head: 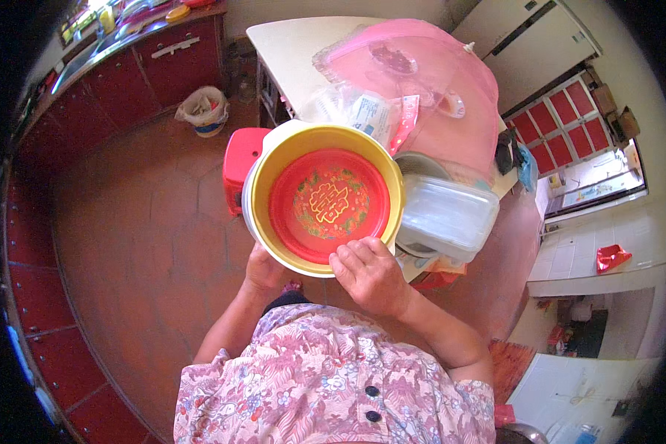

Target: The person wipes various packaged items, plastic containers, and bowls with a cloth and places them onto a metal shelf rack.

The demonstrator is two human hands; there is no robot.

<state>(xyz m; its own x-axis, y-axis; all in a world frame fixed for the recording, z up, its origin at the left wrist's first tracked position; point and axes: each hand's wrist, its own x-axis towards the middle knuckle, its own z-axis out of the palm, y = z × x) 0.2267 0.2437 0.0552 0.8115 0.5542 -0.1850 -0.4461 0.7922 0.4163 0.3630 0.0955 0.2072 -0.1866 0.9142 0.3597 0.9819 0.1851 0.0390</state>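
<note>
In front of my body I hold a stack of round basins, with a gold-yellow basin point(261, 200) inside a white outer one. A red basin or plate point(288, 183) lies at its bottom, bearing a flower ring and a gold decorative character. My right hand point(369, 272) grips the near right rim, its fingers curled over the edge. Lower on the near left side, my left hand point(263, 270) supports the stack from outside; its fingertips are hidden under it. Just right of the stack, a clear plastic food container point(449, 213) rests partly over a round metal pan point(420, 165).
A pink mesh food cover point(444, 61) stands over dishes on the white table point(286, 47). Plastic bags point(361, 114) lie at its near edge. A red stool point(241, 161) stands left of the basins. Farther left are a lined bucket point(204, 111) and red cabinets point(116, 83).
</note>
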